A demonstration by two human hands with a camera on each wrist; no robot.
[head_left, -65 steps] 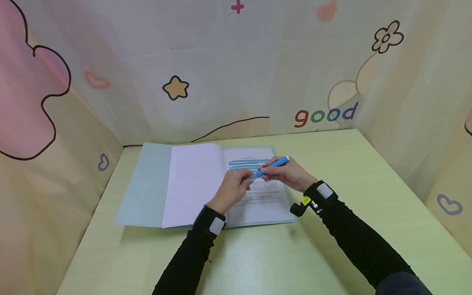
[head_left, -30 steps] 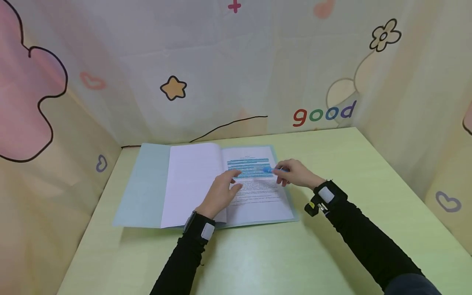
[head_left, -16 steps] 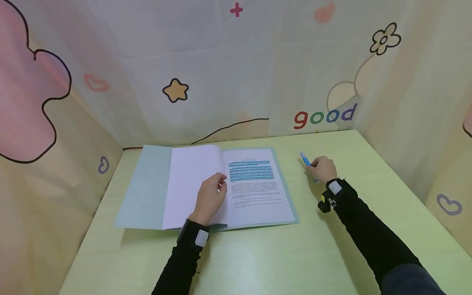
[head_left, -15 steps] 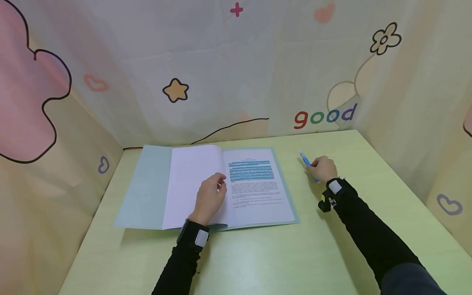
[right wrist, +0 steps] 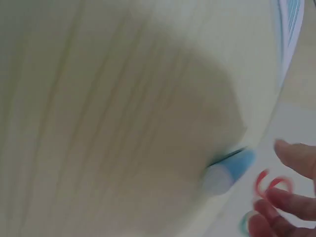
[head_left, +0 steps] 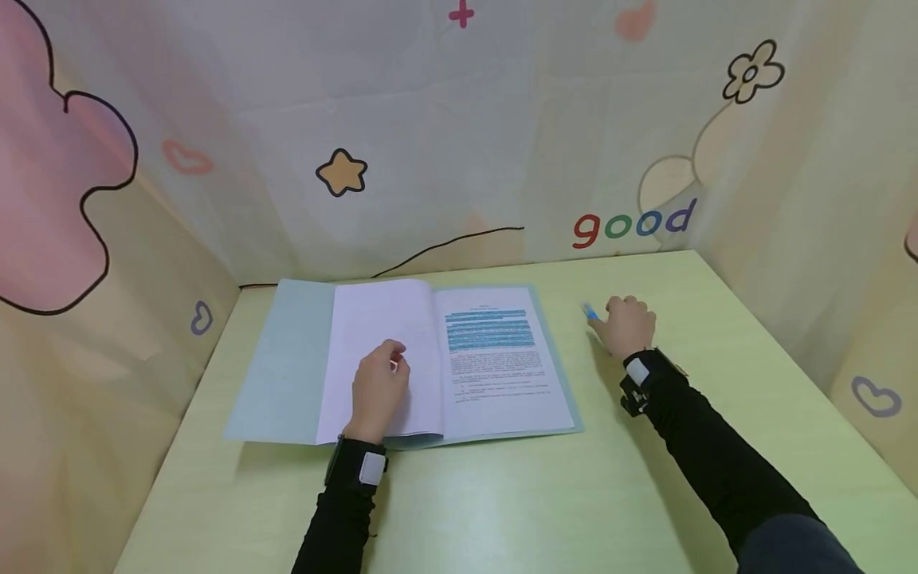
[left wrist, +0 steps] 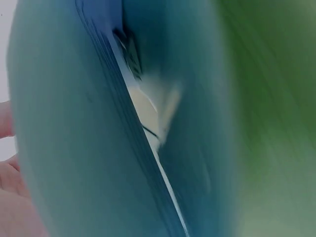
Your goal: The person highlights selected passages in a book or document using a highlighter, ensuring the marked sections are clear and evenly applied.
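Note:
A light blue folder (head_left: 280, 367) lies spread on the table, with a blank white page (head_left: 376, 315) turned to the left. On the right, the printed page (head_left: 509, 410) carries bands of blue highlighting across its upper lines. My left hand (head_left: 380, 391) is over the blank page, fingers loosely bent around nothing; the folder's edges fill much of the left wrist view. Right of the folder, a blue highlighter (head_left: 590, 312) lies on the table, partly hidden by my right hand (head_left: 627, 327). In the right wrist view, spread fingers (right wrist: 296, 158) are apart from it.
The pale green table (head_left: 488, 510) extends in front of the folder and to its right. A patterned curtain (head_left: 430, 119) rises along the back and both sides, printed with a star, hearts and the word "good".
Both hands were on the highlighter over the printed page. My right hand carried it right, laid it on the table and let go. My left hand drew back leftward over the blank page.

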